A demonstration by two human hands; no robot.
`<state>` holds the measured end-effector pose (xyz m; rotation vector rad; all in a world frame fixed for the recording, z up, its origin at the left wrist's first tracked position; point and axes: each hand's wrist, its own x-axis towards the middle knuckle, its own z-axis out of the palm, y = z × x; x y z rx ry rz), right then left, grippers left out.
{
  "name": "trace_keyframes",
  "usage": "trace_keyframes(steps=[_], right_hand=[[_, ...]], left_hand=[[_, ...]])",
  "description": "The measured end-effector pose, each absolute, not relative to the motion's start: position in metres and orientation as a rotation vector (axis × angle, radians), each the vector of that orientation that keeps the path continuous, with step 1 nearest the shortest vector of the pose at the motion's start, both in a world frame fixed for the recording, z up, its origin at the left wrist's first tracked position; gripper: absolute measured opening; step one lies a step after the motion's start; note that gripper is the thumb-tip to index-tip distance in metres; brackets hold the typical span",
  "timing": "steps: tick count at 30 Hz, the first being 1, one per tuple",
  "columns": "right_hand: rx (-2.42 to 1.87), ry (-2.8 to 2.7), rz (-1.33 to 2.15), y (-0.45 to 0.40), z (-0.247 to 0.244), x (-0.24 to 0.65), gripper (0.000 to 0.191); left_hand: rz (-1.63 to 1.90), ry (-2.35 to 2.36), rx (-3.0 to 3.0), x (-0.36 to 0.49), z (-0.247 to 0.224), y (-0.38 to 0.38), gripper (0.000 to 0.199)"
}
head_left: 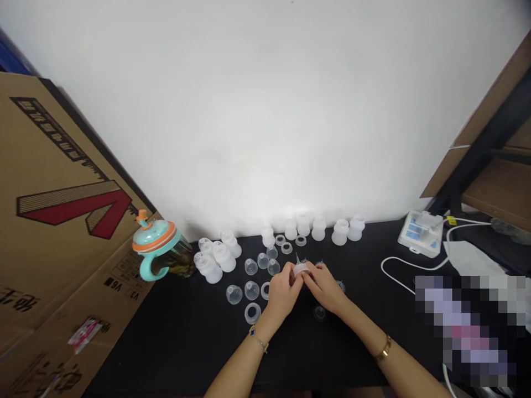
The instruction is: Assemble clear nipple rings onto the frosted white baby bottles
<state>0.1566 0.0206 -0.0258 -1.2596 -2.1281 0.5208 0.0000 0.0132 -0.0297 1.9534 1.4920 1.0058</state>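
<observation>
Above the black table, my left hand (283,290) and my right hand (327,287) meet, both closed around one white bottle collar ring (301,268). A thin clear tip, apparently a nipple, sticks up from the ring; the fingers hide its lower part. Left of my hands lie several clear dome caps (251,290) and a loose collar ring (253,313). More collar rings (286,248) are behind my hands. Small clear pieces, apparently nipples (319,314), sit around my right hand, partly covered by it. Open white baby bottles (340,232) stand along the wall.
Capped baby bottles (224,256) are grouped at the left, beside a teal-lidded pitcher (160,246) of dark liquid. A large cardboard box (62,166) borders the left side. To the right are a white plastic case (421,233), a white cable (394,258) and a blurred-out patch.
</observation>
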Motion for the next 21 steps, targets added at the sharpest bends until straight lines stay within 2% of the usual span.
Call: trace_keyframes(steps=[21], right_hand=[[-1.257,-2.114,0.526,0.0208,-0.0282,0.1559,0.028]], left_hand=[[0.887,1.510,2.110,-0.0010,-0.0278,0.0134,0.012]])
